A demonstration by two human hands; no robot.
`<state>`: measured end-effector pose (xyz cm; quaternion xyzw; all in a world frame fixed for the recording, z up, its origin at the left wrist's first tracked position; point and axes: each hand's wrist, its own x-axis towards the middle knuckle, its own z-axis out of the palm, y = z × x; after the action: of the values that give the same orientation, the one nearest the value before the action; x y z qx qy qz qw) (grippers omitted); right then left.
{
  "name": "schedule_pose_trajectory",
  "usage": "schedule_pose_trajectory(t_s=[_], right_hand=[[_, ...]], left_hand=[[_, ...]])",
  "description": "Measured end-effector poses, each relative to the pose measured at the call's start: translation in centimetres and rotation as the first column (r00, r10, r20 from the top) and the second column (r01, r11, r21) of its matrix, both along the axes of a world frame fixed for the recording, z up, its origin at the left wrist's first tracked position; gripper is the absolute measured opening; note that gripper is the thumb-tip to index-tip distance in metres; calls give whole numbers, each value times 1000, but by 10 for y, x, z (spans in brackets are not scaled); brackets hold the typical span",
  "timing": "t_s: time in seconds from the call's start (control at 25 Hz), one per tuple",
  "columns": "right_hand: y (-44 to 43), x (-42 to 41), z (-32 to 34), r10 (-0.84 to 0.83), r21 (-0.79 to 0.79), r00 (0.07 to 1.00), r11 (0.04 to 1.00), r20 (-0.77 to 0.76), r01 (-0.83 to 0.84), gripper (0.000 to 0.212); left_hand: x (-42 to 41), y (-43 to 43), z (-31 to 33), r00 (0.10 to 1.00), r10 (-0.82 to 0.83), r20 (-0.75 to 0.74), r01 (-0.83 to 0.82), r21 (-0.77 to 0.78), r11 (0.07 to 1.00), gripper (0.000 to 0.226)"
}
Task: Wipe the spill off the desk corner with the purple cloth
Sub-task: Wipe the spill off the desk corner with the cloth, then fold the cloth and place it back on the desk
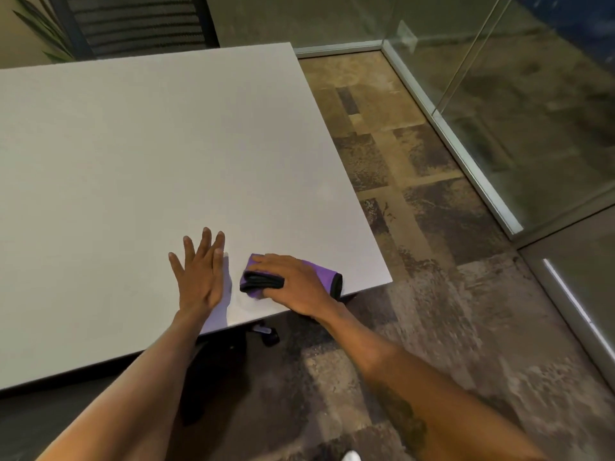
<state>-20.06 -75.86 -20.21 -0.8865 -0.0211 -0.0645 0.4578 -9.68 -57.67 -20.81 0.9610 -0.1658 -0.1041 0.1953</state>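
Note:
A folded purple cloth [324, 272] with a black edge lies on the white desk [149, 154] near its front right corner. My right hand [293, 284] presses down on the cloth, fingers over its left end and thumb against its dark fold. Just left of it my left hand [199, 274] rests flat on the desk, fingers spread, holding nothing. Between the two hands, near the front edge, a faint wet sheen [241, 304] shows on the surface.
The desk corner [387, 277] drops off to patterned carpet [432, 261] on the right. A glass partition [499, 111] with a metal floor rail stands further right. Under the front edge sits a chair caster [269, 336]. A dark chair back [139, 21] stands beyond the desk.

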Motion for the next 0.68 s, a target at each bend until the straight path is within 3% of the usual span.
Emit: schedule_pose_trajectory(t_s=[0.24,0.36,0.48,0.68], right_hand=[[23,-29,3,24,20,963,1000,-267,-19,55],[28,-37,22,0,217,932,972,-363,85,45],[24,-33,53,-97,446,904,845,-416,296,32],[20,-25,101,-121,622,806,574,-579,533,16]], left_hand=[[6,0,29,960,-24,-279,38,48,998,56],[-10,6,49,914,-24,-405,51,57,997,55],[-22,13,73,904,-6,-428,17,21,1000,54],[-40,12,120,950,33,-312,-136,-317,939,63]])
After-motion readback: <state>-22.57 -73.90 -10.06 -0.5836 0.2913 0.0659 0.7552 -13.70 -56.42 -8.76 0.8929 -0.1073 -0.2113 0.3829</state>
